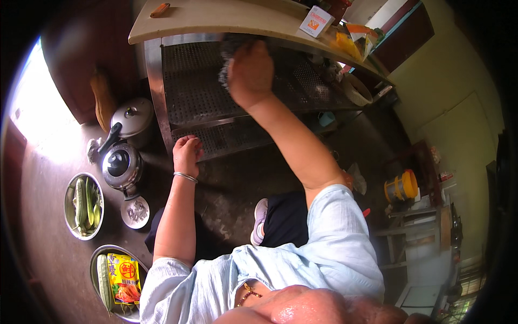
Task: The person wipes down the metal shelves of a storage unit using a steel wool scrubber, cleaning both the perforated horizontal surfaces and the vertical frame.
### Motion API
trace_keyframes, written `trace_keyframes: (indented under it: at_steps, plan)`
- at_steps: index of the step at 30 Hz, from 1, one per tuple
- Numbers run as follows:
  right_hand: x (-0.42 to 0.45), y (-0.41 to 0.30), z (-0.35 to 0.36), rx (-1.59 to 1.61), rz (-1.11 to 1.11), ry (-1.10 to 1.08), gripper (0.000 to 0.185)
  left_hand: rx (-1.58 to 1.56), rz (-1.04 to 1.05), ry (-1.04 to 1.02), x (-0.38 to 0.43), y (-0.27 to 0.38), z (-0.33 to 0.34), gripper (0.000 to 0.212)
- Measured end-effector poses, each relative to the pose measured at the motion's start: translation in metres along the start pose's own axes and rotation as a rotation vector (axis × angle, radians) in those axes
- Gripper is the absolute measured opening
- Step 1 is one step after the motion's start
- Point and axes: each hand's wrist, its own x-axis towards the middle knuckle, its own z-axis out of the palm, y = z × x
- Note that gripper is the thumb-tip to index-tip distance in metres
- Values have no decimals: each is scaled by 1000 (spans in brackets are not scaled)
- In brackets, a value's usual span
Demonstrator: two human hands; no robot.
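Note:
My right hand (253, 73) grips a dark, fuzzy-edged cloth (223, 75) just under the front edge of a pale tabletop (226, 20). Behind it lies the upper perforated metal shelf (194, 81) of the stand. Some of the cloth is hidden by the hand, and both look blurred. My left hand (188, 152), a bangle (185, 177) at its wrist, is loosely curled with nothing visible in it. It is in front of the lower perforated shelf (226, 139), near its left end; whether it touches the shelf I cannot tell.
Left of the stand are a large lidded pot (131, 117), a smaller pressure cooker (121, 166) and a basin of ridged gourds (84, 206). A yellow food packet (124, 279) lies in another basin. On the tabletop are an orange-handled tool (160, 10) and a white box (316, 22).

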Motion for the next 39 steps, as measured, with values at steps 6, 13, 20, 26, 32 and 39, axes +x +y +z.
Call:
trace_keyframes:
  at_steps: [6,13,20,26,32,39]
  plan:
    - [18,-55,-5,89,-293,79,26,-25,16,39,0,1,-12,13]
    - [-24,103,-22,-264,31,-193,22,-75,43,5,-2,8,-33,13]
    - [-36,138,-79,-52,-9,-28,36,-110,14,64,-9,21,-36,13]
    - [-27,115,-64,5,-74,128,40,-120,15,32,-8,26,-40,14]
    - [-12,67,-29,-69,9,148,27,-79,16,41,-2,26,-45,15]
    - [8,-49,-11,42,-223,110,18,-115,23,43,-10,27,-41,13]
